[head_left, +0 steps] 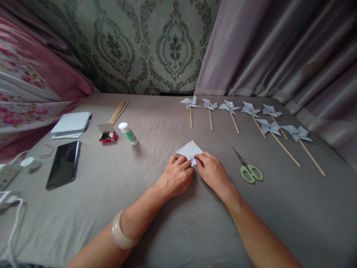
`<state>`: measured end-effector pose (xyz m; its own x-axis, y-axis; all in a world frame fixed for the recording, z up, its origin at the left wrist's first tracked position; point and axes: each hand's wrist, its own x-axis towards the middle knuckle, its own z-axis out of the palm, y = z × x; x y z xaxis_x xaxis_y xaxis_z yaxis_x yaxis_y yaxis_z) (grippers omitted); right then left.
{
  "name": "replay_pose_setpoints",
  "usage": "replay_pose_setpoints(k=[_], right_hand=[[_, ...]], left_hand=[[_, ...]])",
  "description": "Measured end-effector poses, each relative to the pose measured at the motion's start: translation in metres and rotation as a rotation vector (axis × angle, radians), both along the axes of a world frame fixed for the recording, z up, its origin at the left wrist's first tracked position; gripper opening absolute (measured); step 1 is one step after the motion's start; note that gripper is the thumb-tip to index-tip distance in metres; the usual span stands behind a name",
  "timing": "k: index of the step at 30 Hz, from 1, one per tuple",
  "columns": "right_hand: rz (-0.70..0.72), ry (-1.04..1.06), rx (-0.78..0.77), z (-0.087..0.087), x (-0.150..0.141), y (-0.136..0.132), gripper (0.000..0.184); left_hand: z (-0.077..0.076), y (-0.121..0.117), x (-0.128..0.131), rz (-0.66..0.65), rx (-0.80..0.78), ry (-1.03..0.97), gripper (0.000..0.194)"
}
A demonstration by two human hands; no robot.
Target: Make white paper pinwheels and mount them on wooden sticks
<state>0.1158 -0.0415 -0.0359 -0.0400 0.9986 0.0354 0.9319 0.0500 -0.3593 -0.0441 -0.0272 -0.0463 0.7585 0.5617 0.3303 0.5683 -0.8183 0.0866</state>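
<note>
Patterned wallpaper [143, 48] and a pale curtain [240, 48] back the grey surface [156, 115]. I watch the white paper [191, 149] at mid-surface, where the right hand [213, 171] pinches its near part between thumb and forefinger. The left hand [178, 174] curls against it; I cannot tell whether those fingers pinch or merely press. Uneven pulling, I judge, could tear the sheet or crease it crookedly. Scissors [245, 166] sit between the right hand and seven pinwheels [250, 109] spread toward the far right corner; a sideways sweep might knock them. Toward the far left corner, a glue stick [128, 134] stands upright, and a careless reach past it for the wooden sticks [119, 112] could topple it.
</note>
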Motion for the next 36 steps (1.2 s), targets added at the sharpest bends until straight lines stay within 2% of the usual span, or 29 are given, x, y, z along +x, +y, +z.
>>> replay_pose_setpoints(k=[10, 20, 22, 28, 36], right_hand=[[0.04, -0.165, -0.076, 0.016, -0.006, -0.003, 0.032], [0.242, -0.273, -0.177, 0.039, 0.005, 0.018, 0.032], [0.267, -0.285, -0.184, 0.04, 0.005, 0.02, 0.031], [0.292, -0.297, -0.19, 0.041, 0.006, 0.023, 0.029], [0.356, -0.34, -0.204, 0.049, 0.005, 0.029, 0.029]], left_hand=[[0.002, 0.0, 0.0, -0.005, -0.002, 0.02, 0.018], [0.002, -0.003, 0.001, 0.025, -0.013, -0.012, 0.024], [0.001, -0.004, 0.003, 0.047, -0.016, -0.011, 0.022], [-0.002, -0.005, 0.008, 0.083, -0.032, 0.026, 0.033], [-0.001, -0.004, 0.008, 0.08, -0.038, 0.043, 0.029]])
